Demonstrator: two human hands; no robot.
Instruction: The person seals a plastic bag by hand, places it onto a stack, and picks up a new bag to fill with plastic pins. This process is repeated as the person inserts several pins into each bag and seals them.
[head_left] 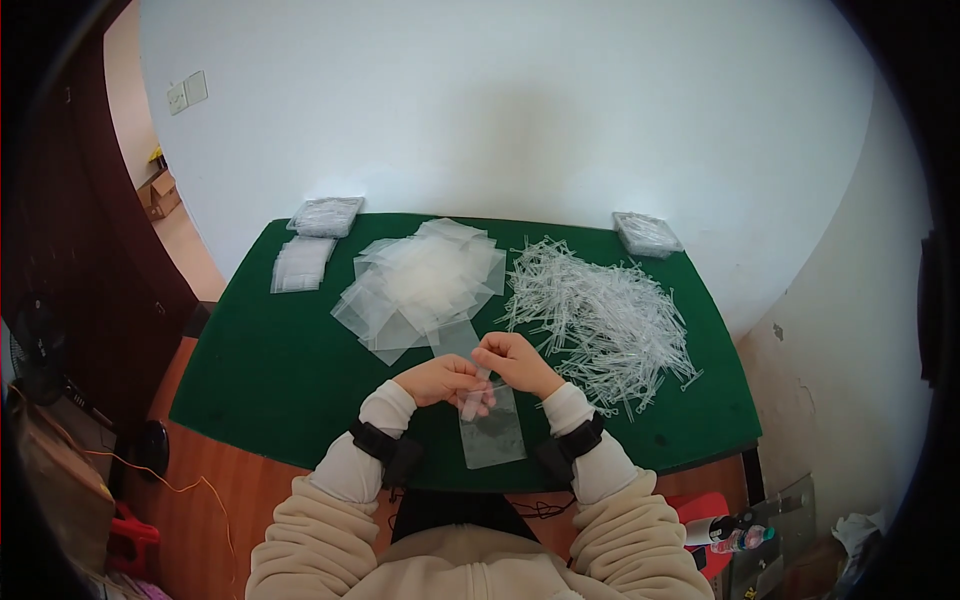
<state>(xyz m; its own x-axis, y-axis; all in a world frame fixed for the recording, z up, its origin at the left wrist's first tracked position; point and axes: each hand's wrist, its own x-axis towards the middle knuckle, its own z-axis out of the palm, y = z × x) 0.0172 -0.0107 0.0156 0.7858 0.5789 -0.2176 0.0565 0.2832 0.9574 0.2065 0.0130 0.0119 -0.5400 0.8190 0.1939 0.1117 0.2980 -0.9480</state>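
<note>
Near the table's front edge my two hands meet over a clear plastic bag [492, 436]. My left hand [445, 382] is closed, its fingers curled on a clear strip-like piece [476, 393] beside the bag's upper end. From the right, my right hand [516, 362] pinches the upper end of that see-through piece. Whether it is a separate thing or part of a bag I cannot tell. Just beyond my hands spreads a heap of flat, translucent bags [430, 285]. To its right lies a big pile of thin clear plastic sticks [605, 315], some with looped ends.
At the back left of the green table [270, 385] lie a filled clear pack [327, 216] and a stack of small bags [302, 265]. Another clear pack [648, 234] sits at the back right. A white wall [500, 110] rises behind. Bottles [735, 535] stand low at the right.
</note>
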